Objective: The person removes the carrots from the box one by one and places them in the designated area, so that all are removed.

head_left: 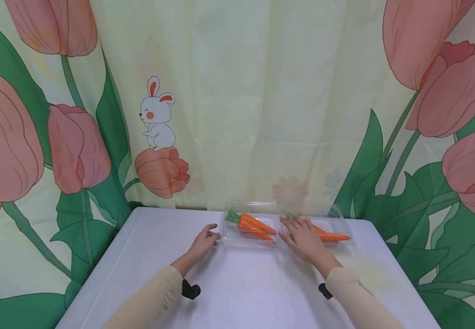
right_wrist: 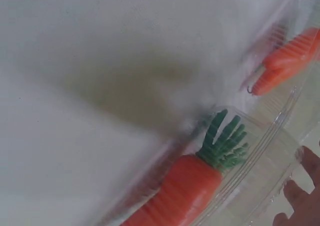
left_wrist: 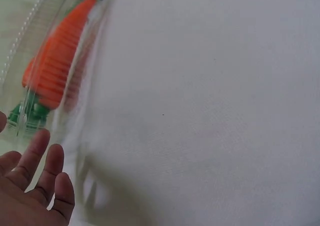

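Two clear plastic boxes stand side by side at the far side of the table. Inside the left box (head_left: 243, 242) lie orange carrots (head_left: 254, 223) with green tops pointing left. More carrots (head_left: 333, 237) are in the right box (head_left: 338, 219), partly hidden by my right hand (head_left: 303, 240). That hand is spread over the right box's left part, its fingertips right at the edge in the right wrist view. My left hand (head_left: 203, 242) is beside the left box's left end, fingers loosely bent and holding nothing. In the left wrist view, its fingertips (left_wrist: 39, 141) come close to that box's end.
A white-covered table (head_left: 245, 288) extends from the boxes towards me. Right behind it hangs a pale curtain (head_left: 237, 114) printed with tulips and a rabbit. Beige sleeves (head_left: 151, 292) cover both forearms, with a black strap piece (head_left: 190, 289) near the left wrist.
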{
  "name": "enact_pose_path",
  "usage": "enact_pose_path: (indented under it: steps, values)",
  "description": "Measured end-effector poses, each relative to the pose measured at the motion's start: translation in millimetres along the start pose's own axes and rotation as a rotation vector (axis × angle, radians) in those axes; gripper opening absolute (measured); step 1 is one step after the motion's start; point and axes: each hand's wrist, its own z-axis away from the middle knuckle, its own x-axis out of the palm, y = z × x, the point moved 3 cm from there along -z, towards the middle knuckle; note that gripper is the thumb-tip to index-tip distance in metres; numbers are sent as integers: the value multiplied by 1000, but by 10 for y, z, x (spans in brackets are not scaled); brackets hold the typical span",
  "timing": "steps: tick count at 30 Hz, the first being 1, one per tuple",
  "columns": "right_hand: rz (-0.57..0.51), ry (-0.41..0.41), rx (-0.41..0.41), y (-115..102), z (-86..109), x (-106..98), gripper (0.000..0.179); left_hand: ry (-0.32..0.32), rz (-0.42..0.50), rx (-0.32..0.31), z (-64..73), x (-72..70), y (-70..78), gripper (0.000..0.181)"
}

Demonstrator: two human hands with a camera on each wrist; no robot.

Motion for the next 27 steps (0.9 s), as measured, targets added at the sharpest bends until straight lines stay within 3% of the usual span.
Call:
enact_pose_path:
  steps: [8, 15, 21, 27]
  values:
    - [-93, -1, 38, -31, 7, 38, 71, -18, 66, 0, 31, 59, -35, 54]
    - [-95, 28, 71, -77, 18, 61, 62, -97, 135, 9, 73, 90, -37, 57]
    - [-95, 48, 66, -105, 28, 58, 58, -97, 175, 31, 116, 89, -39, 58]
    - [-106, 21, 72, -130, 52, 54, 60, -91, 217, 5, 166, 79, -61, 61]
